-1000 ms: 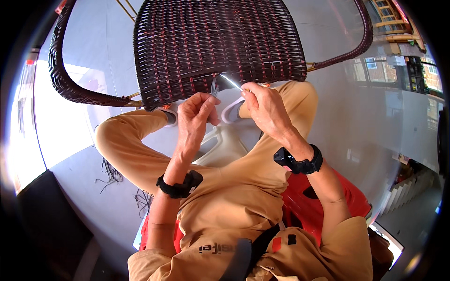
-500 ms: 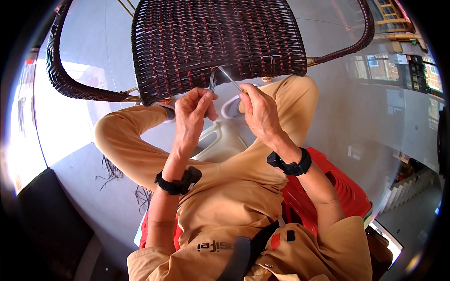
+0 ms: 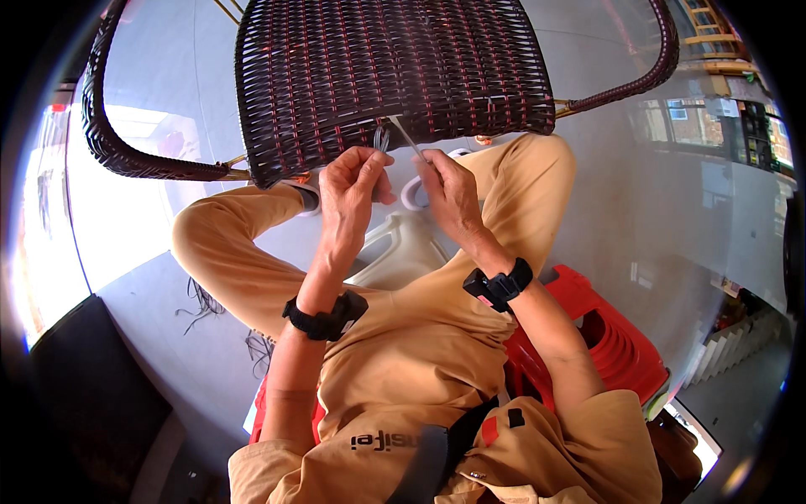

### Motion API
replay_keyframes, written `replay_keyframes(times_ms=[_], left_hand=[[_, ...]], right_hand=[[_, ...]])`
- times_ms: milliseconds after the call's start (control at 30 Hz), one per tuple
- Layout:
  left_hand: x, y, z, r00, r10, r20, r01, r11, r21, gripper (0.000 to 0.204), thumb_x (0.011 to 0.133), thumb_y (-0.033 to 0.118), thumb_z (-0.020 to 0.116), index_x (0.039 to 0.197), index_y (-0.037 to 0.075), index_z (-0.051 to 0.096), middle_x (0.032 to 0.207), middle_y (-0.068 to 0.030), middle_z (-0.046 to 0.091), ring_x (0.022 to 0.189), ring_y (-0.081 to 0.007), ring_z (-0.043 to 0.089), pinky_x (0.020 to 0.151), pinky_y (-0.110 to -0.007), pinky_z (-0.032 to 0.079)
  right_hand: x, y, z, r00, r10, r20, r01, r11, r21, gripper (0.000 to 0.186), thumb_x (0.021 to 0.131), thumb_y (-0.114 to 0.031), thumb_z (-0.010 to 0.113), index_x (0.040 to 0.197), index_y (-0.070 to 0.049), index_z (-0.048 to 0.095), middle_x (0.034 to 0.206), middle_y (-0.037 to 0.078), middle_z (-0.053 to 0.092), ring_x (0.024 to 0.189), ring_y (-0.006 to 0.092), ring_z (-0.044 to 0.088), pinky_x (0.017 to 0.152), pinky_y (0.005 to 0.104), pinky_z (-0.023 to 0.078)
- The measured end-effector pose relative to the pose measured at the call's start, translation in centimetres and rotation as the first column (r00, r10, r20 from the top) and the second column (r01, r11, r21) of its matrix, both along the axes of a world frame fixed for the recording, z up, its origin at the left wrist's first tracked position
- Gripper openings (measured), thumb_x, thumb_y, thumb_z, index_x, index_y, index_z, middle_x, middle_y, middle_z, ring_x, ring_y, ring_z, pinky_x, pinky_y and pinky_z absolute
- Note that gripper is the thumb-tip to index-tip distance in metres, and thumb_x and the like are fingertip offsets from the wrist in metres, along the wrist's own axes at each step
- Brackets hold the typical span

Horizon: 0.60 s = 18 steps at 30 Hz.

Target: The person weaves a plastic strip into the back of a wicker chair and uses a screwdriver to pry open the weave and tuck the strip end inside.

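Observation:
The woven seat (image 3: 395, 67) of a dark brown wicker chair, flecked with red, fills the top of the view. Close to its near edge, my left hand (image 3: 348, 189) is closed on a small looped bundle of grey strips (image 3: 381, 139). My right hand (image 3: 453, 191) grips a screwdriver-like tool (image 3: 406, 137) with a thin metal shaft; my fingers cover its handle. Its pale tip meets the weave near the seat's front edge, by a gap between strands. Whether the tip is inside the gap I cannot tell.
Curved wicker arms (image 3: 96, 126) flank the seat. Between my tan-trousered legs stands a pale plastic frame (image 3: 395, 244). A red plastic stool (image 3: 621, 344) is at my right. Loose dark strips (image 3: 200, 304) lie on the grey floor at left, near a dark upholstered seat (image 3: 92, 403).
My right hand has shifted slightly left and its wrist has turned, hiding the tool's handle. My left hand has edged a little to the right. The tool's tip stays at about the same place.

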State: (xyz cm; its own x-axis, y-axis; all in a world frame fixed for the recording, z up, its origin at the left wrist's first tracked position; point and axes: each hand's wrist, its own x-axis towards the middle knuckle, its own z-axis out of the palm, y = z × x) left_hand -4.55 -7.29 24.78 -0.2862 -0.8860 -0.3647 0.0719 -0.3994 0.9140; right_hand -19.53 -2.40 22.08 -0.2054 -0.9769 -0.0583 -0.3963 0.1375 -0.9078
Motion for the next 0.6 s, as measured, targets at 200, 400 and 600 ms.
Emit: replay_keyframes(times_ms=[200, 400, 600], left_hand=[[-0.1, -0.3, -0.3, 0.994, 0.104, -0.019, -0.103, 0.994, 0.032, 0.019, 0.091, 0.017, 0.055, 0.087, -0.001, 0.061, 0.061, 0.0002, 0.052, 0.049, -0.006, 0.047, 0.053, -0.023, 0.05], [-0.6, -0.5, -0.7, 0.992, 0.123, -0.037, -0.121, 0.991, 0.053, 0.019, 0.09, 0.016, 0.055, 0.087, -0.001, 0.061, 0.061, -0.0003, 0.052, 0.049, -0.0064, 0.048, 0.051, -0.023, 0.05], [-1.5, -0.8, -1.0, 0.985, 0.17, 0.007, -0.17, 0.985, 0.031, 0.018, 0.088, 0.015, 0.056, 0.083, -0.002, 0.063, 0.058, -0.0013, 0.052, 0.044, -0.0074, 0.046, 0.045, -0.023, 0.048]], right_hand=[[0.5, -0.1, -1.6, 0.998, -0.057, -0.038, 0.051, 0.988, -0.148, 0.01, 0.09, -0.012, 0.051, 0.092, -0.002, 0.054, 0.078, 0.016, 0.055, 0.064, 0.0334, 0.054, 0.057, 0.0354, 0.042], [0.4, -0.2, -2.2, 0.996, -0.055, -0.074, 0.037, 0.974, -0.224, 0.009, 0.09, -0.01, 0.051, 0.093, -0.002, 0.053, 0.081, 0.016, 0.057, 0.067, 0.0335, 0.057, 0.058, 0.0344, 0.044], [0.8, -0.3, -2.0, 0.996, -0.083, 0.014, 0.085, 0.974, -0.211, 0.009, 0.088, -0.009, 0.052, 0.09, 0.0, 0.055, 0.073, 0.014, 0.055, 0.058, 0.0251, 0.053, 0.055, 0.0313, 0.042]])
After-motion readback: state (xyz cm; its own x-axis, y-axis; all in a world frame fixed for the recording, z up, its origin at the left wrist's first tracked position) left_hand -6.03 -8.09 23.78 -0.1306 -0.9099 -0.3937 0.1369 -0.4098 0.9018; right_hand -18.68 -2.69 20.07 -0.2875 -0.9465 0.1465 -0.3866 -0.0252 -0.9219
